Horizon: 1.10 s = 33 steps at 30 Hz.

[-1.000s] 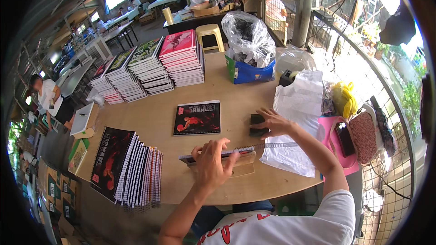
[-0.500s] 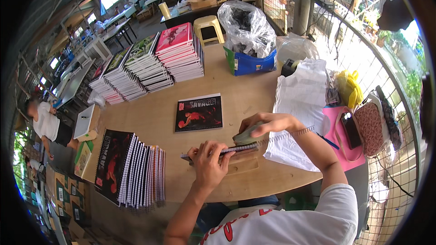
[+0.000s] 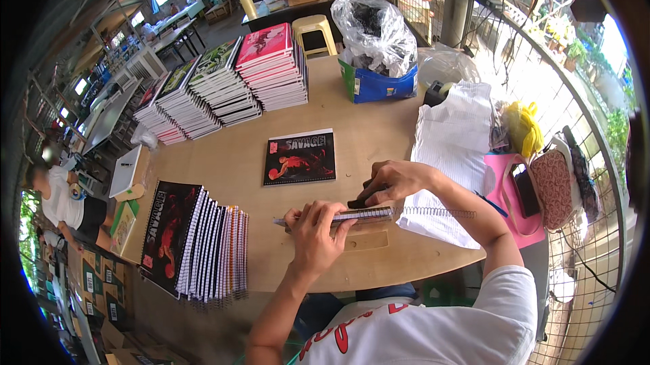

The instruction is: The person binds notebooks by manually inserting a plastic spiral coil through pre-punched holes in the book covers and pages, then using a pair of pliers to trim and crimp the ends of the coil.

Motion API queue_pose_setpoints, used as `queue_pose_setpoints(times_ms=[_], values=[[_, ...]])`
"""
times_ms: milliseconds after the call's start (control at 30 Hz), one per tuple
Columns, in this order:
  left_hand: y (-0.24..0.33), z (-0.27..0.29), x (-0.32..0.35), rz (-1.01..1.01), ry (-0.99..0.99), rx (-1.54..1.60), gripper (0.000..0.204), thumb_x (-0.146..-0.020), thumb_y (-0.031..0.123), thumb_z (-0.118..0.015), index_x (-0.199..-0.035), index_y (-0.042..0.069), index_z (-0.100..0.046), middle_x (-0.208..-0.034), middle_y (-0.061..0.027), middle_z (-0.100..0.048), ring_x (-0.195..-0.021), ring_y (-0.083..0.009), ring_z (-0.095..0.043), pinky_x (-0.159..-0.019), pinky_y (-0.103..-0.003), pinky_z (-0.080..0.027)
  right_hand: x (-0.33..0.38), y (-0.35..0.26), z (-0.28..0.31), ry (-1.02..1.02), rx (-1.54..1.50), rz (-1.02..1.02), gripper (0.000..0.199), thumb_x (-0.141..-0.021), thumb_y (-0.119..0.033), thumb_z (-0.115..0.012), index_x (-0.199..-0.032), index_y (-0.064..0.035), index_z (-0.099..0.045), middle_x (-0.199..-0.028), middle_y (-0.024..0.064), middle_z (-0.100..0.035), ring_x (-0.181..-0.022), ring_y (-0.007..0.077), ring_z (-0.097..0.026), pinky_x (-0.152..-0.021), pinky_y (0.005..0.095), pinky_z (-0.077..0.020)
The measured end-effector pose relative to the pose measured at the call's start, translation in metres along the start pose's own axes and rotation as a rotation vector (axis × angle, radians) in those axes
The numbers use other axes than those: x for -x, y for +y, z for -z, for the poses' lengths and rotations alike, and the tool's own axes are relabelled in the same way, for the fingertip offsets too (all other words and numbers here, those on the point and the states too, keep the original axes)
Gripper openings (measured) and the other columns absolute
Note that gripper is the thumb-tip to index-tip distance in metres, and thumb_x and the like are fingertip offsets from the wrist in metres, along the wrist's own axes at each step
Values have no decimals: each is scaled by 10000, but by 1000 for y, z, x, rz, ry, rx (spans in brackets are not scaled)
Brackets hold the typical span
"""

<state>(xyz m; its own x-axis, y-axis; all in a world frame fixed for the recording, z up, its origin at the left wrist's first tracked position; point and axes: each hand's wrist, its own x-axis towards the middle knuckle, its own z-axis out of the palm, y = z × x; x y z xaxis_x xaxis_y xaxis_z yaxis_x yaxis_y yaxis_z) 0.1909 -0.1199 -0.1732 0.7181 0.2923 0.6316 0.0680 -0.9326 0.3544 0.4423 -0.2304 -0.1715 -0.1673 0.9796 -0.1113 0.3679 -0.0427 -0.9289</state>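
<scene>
table (image 3: 379, 124), pale, one. notebook (image 3: 369, 215), spine up toward the near edge, one, gripped by left hand (image 3: 317, 235). right hand (image 3: 395, 182), fingers closed on the last item. spiral coil (image 3: 443, 212), trailing rightward from spine. dark pad (image 3: 357, 204) (mostly hidden), beside spine.

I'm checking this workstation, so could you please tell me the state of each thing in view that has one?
Held notebook: on edge, pinched by left hand
Spiral coil: stretching past the notebook's right end
Dark block: in right hand
Middle notebook: closed, lying flat
Left pile: closed, fanned out
Rear stacks: closed, piled
Phone: screen dark
Stool: upright, unoccupied
</scene>
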Motion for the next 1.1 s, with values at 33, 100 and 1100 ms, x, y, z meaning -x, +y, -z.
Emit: queue_pose_setpoints(times_ms=[33, 100, 1100], values=[[0, 0, -1, 3, -12, 17, 257, -833, 281, -796, -976, 172, -613, -882, 32, -625, -843, -195, -609, -810, -417, -307, 2, 1, -2, 15, 56, -82, 679, -889, -560, -622, -1131, 69, -710, -1119, 181, -686, -1063, 282, -625, -914, 371, -467], [-1, 1, 2, -7, 7, 12, 259, -833, 280, -794, -981, 171, -612, -881, 31, -625, -842, -198, -609, -813, -420, -309, 7, 0, -1, -12, -222, 138, 655, -891, -533, -644, -1113, 78, -717, -1236, 220, -645, -1114, 313, -616, -954, 384, -475], [-18, 20, 10, 67, 23, -107, 262, -769, 330, -836, -867, 167, -656, -875, 34, -626, -870, -211, -598, -900, -433, -344, -19, -21, -17, 56, 211, 17, 661, -913, -553, -614, -1151, 56, -713, -1164, 226, -668, -1073, 334, -630, -936, 384, -480]])
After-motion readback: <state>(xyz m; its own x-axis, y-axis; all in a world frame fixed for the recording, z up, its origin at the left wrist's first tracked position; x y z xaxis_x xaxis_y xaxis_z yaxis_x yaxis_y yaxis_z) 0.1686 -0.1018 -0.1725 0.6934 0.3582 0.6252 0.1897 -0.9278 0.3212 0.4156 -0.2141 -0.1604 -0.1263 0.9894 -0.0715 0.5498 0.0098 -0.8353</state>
